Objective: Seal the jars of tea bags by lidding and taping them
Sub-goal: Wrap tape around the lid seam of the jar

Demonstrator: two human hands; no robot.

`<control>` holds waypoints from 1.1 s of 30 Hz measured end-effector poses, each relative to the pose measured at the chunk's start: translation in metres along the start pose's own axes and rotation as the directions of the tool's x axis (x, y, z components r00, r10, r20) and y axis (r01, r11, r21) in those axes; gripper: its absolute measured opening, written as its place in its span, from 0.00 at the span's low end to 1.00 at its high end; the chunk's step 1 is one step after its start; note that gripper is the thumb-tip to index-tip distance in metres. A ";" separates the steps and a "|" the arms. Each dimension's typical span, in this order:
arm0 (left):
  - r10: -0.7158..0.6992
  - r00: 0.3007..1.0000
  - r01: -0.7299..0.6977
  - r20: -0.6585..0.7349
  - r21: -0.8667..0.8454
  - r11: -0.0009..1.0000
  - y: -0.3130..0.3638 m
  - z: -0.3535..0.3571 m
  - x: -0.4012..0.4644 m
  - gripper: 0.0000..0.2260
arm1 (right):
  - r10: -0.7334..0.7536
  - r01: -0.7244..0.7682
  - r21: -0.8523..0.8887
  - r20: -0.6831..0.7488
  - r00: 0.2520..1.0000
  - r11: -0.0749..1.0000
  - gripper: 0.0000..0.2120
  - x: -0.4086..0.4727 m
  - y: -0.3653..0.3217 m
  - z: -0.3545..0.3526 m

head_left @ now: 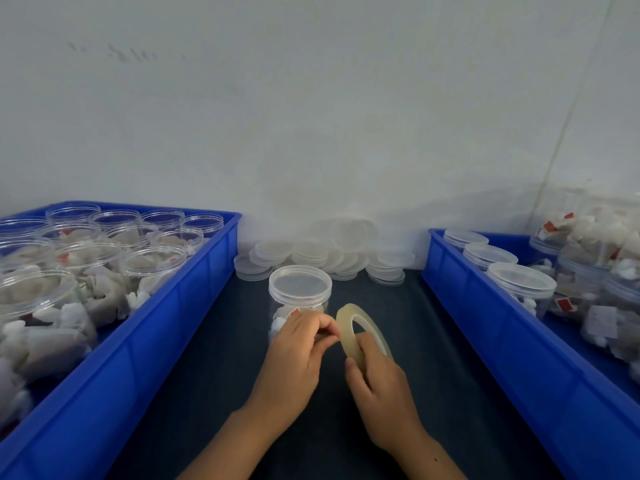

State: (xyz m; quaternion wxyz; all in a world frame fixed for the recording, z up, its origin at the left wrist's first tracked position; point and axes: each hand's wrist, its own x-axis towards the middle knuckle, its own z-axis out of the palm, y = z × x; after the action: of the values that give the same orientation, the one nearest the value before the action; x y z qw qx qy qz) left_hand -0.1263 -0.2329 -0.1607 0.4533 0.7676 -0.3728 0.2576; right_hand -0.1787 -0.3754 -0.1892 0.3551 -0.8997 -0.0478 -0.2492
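Flanking blue bins, loose lids behind lidded jar; both hands pinching tape roll.

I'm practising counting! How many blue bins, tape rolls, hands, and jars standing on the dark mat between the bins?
Blue bins: 2, left bin and right bin
Tape rolls: 1
Hands: 2, left hand and right hand
Jars on the mat: 1
Total: 6
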 end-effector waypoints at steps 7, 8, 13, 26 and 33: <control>0.010 0.999 -0.009 -0.034 0.027 1.000 0.001 0.003 -0.004 0.08 | -0.027 0.024 0.086 0.030 0.999 0.996 0.08 -0.001 -0.001 -0.005; 0.018 0.998 -0.016 -0.067 0.028 0.999 0.002 0.003 -0.003 0.06 | -0.037 0.035 0.078 0.031 0.999 0.996 0.08 0.000 0.000 -0.004; 0.097 0.992 -0.087 -0.077 0.120 0.989 0.001 -0.006 0.001 0.04 | -0.019 0.007 0.109 0.113 0.993 0.994 0.05 0.001 0.001 -0.003; 0.228 0.960 -0.190 -0.164 0.218 0.957 0.002 -0.020 0.008 0.09 | 0.040 -0.045 0.096 0.056 0.998 0.994 0.13 0.019 -0.001 -0.015; 0.190 0.958 -0.145 -0.215 0.208 0.967 -0.001 -0.019 0.010 0.05 | 0.046 -0.029 -0.270 0.058 0.997 0.962 0.13 0.027 -0.006 -0.023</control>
State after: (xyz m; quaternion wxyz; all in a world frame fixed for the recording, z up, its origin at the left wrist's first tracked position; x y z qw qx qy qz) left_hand -0.1211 -0.2191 -0.1451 0.3949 0.7371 -0.3546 0.4183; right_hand -0.1657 -0.3889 -0.1583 0.2325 -0.9478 -0.0077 -0.2179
